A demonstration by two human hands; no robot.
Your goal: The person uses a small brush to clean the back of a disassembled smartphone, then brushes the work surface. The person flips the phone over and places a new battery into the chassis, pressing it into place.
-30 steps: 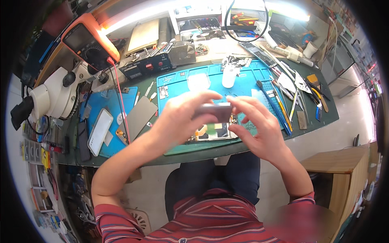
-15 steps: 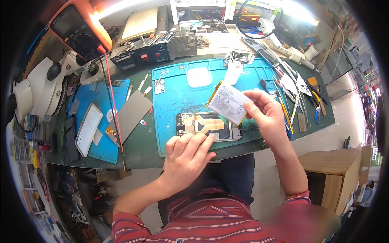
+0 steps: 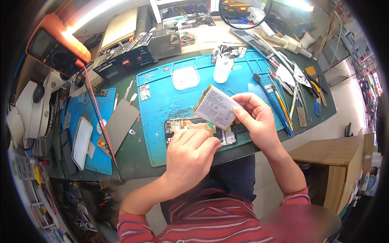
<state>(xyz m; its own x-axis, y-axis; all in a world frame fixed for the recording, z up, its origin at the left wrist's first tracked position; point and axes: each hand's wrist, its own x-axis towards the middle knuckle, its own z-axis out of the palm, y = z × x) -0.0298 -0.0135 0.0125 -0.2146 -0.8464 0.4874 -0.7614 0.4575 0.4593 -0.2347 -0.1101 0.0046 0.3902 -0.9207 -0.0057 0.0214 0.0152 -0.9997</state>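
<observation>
My right hand [image 3: 255, 121] pinches a flat grey phone battery [image 3: 214, 107] between thumb and fingers, tilted above an opened phone [image 3: 229, 137]. The battery has yellow edges and a printed label. My left hand [image 3: 193, 156] is closed over the near side of the phone, its fingers curled and their tips hidden from view. A copper-coloured flex cable [image 3: 190, 124] shows inside the phone, just beyond the left knuckles. The phone lies on a blue repair mat [image 3: 162, 101], partly covered by my hand and the battery.
A white bottle [image 3: 223, 69] and a clear tray [image 3: 185, 77] stand farther back on the mat. Brushes [image 3: 273, 103] and several tools lie to the right. At left are a grey panel [image 3: 119, 123], a white phone cover [image 3: 82, 139] and an orange multimeter [image 3: 56, 46].
My left fingers have curled in and drawn together over the phone. The right hand still holds the battery, slightly lower over the phone. The whole view has shifted a little.
</observation>
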